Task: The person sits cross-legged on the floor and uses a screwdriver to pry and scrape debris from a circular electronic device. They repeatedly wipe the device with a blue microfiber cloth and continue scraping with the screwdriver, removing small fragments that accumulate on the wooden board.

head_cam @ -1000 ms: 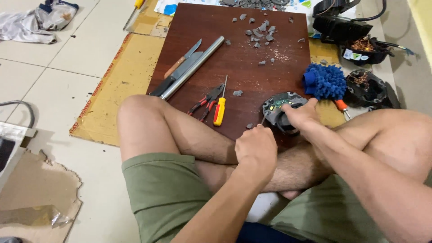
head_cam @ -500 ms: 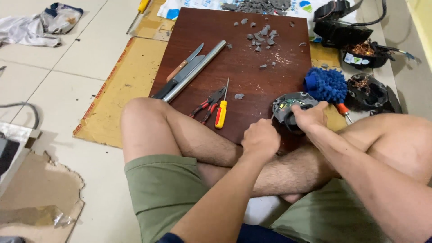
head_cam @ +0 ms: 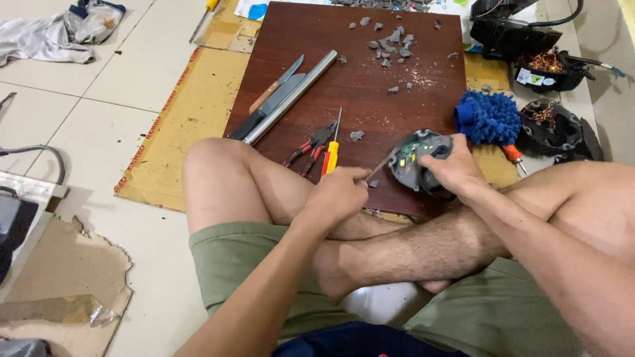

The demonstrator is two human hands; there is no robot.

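Note:
My right hand (head_cam: 452, 170) grips a round black housing with a circuit board (head_cam: 415, 154), tilted on edge at the near rim of a dark wooden board (head_cam: 370, 73). My left hand (head_cam: 338, 196) is closed on a thin metal tool (head_cam: 380, 165) whose tip points into the housing. Just beyond my left hand lie a yellow-handled screwdriver (head_cam: 333, 151) and red-handled pliers (head_cam: 309, 147). I sit cross-legged, knees near the board.
A metal tube (head_cam: 291, 96), a knife (head_cam: 278, 82) and grey fragments (head_cam: 391, 39) lie on the board. A blue fluffy mitt (head_cam: 489, 117) and black motor parts with copper windings (head_cam: 552, 69) sit at right. Cardboard (head_cam: 178, 119) lies underneath; cloth (head_cam: 59, 33) lies far left.
My left hand has moved forward from my shin toward the housing, bringing the thin tool's tip up to it. My right hand has tilted the housing more upright.

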